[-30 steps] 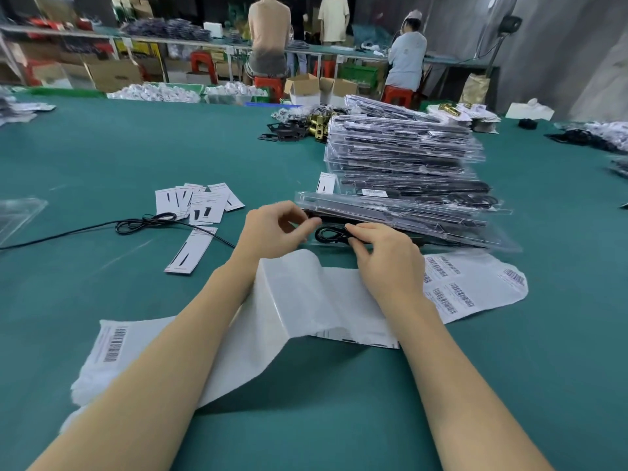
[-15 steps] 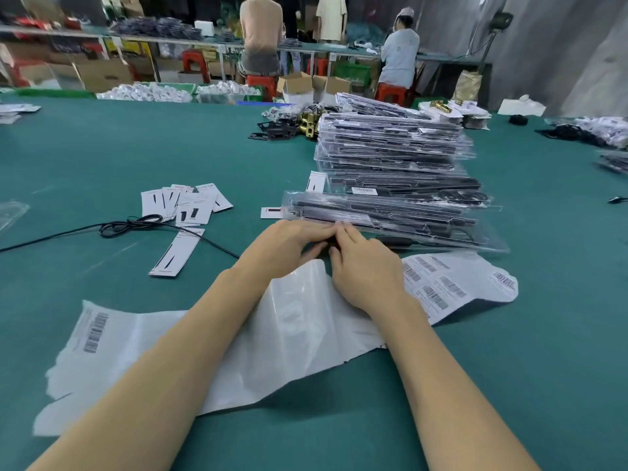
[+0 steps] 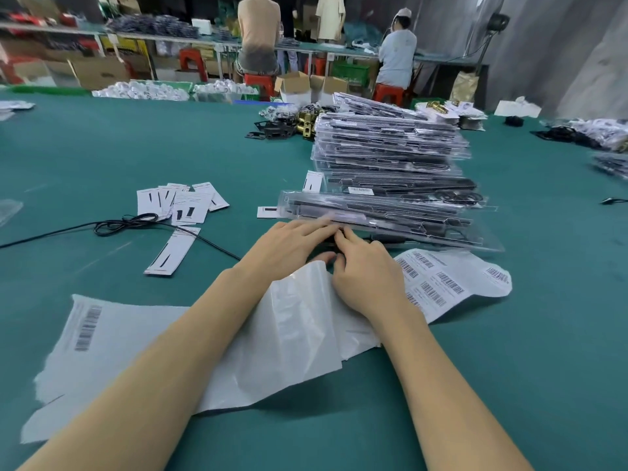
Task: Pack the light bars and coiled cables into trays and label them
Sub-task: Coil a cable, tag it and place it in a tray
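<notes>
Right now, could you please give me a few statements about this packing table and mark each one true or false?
1. Both hands meet at the near edge of the front clear tray. True: the left hand and right hand touch there.
2. The barcode label sheet lies to the left of the left hand. False: it lies to the right of the right hand.
3. A loose black cable lies on the green table near the white cards. True.
4. The tray stack stands nearer the person than the front tray. False: it stands behind it.
5. The front tray is empty. False: dark parts show inside.
</notes>
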{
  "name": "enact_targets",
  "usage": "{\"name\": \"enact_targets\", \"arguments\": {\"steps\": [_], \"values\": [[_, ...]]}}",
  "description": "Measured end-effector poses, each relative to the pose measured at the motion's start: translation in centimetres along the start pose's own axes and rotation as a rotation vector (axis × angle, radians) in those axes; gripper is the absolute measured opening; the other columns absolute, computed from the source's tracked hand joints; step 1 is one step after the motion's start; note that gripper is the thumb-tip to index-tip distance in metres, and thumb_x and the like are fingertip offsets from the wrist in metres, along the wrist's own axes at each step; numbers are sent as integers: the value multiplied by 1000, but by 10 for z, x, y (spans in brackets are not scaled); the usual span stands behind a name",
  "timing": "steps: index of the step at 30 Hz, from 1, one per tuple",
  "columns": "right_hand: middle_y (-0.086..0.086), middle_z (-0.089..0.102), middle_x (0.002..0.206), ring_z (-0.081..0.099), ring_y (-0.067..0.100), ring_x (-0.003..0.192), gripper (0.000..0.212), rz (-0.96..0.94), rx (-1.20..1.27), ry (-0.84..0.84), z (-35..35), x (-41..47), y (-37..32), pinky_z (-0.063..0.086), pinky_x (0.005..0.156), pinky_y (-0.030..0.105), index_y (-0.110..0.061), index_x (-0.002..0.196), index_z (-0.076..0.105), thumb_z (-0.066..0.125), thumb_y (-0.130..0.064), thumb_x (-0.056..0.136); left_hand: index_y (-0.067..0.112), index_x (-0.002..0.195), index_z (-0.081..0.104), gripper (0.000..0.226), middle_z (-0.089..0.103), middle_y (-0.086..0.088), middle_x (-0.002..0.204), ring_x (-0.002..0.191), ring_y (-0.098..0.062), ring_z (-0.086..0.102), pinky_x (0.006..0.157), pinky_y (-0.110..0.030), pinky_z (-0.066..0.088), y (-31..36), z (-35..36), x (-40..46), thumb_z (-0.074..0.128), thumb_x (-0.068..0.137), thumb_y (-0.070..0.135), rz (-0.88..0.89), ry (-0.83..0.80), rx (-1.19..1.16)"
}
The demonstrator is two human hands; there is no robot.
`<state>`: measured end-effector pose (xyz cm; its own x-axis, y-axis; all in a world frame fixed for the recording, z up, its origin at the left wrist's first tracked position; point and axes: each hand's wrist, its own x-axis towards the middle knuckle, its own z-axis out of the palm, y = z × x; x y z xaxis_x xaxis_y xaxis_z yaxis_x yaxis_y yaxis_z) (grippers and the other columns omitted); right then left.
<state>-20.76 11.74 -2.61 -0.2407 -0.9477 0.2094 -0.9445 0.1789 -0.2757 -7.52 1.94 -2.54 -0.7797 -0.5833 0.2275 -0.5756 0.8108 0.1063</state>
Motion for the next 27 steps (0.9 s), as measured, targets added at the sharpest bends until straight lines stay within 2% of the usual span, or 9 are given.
{"name": "enact_targets", "arguments": {"steps": [3, 7, 9, 12, 14, 17, 20, 23, 27], "values": [[-6, 52, 140, 47, 27, 102, 46, -15, -2, -27, -2, -1, -3, 36, 75, 35, -20, 143, 43, 35, -20, 97, 35, 156, 25, 55, 29, 21, 159, 146, -11, 26, 112, -29, 19, 3, 5, 0, 31, 104, 52, -28, 12, 4], [7, 53, 132, 48, 29, 102, 36, 33, 75, -11, -5, -6, -4, 32, 77, 34, -7, 130, 47, 38, -16, 96, 37, 157, 23, 55, 22, 22, 162, 150, -6, 17, 115, -25, 10, 5, 8, -3, 26, 104, 54, -63, 8, 20], [10, 47, 144, 47, 31, 113, 42, 69, 72, 5, -9, -10, -2, 35, 84, 36, -4, 137, 44, 39, -20, 99, 37, 156, 24, 55, 23, 22, 161, 150, -5, 18, 114, -24, 11, 5, 8, -3, 26, 104, 55, -61, 22, 19], [6, 24, 164, 37, 31, 133, 56, 123, -61, -22, -15, -17, -3, 38, 101, 41, -7, 153, 31, 34, -34, 104, 37, 157, 24, 56, 21, 23, 161, 150, -6, 18, 115, -26, 14, 7, 5, -5, 26, 104, 55, -65, 21, 28], [4, 16, 167, 34, 32, 135, 61, 157, -146, -30, -18, -21, -2, 39, 102, 43, -10, 157, 24, 31, -40, 105, 36, 157, 25, 55, 22, 23, 161, 150, -6, 19, 115, -26, 16, 8, 4, -5, 27, 104, 54, -58, 25, 51], [0, 9, 168, 35, 32, 133, 63, 171, -214, -39, -20, -22, 5, 41, 98, 41, -13, 160, 13, 31, -39, 105, 37, 157, 23, 55, 19, 23, 162, 151, -7, 17, 115, -26, 15, 8, 3, -5, 27, 105, 54, -65, 15, 53], [0, 16, 166, 39, 32, 126, 63, 201, -210, -16, -21, -19, 9, 42, 91, 39, -12, 159, 13, 32, -37, 105, 37, 157, 23, 55, 19, 23, 162, 151, -7, 17, 115, -27, 15, 8, 4, -5, 27, 104, 54, -63, 11, 54], [3, 25, 157, 43, 31, 119, 59, 217, -196, 31, -17, -19, 10, 42, 84, 38, -11, 156, 23, 35, -36, 104, 37, 157, 23, 56, 20, 23, 162, 151, -7, 18, 115, -28, 16, 7, 5, -4, 27, 104, 55, -58, 1, 45], [0, 35, 150, 43, 30, 120, 51, 216, -194, 91, -17, -20, 15, 39, 88, 39, -18, 150, 39, 38, -37, 102, 38, 156, 23, 56, 19, 24, 162, 151, -6, 18, 115, -27, 16, 4, 5, -3, 27, 104, 56, -53, -4, 43]]}}
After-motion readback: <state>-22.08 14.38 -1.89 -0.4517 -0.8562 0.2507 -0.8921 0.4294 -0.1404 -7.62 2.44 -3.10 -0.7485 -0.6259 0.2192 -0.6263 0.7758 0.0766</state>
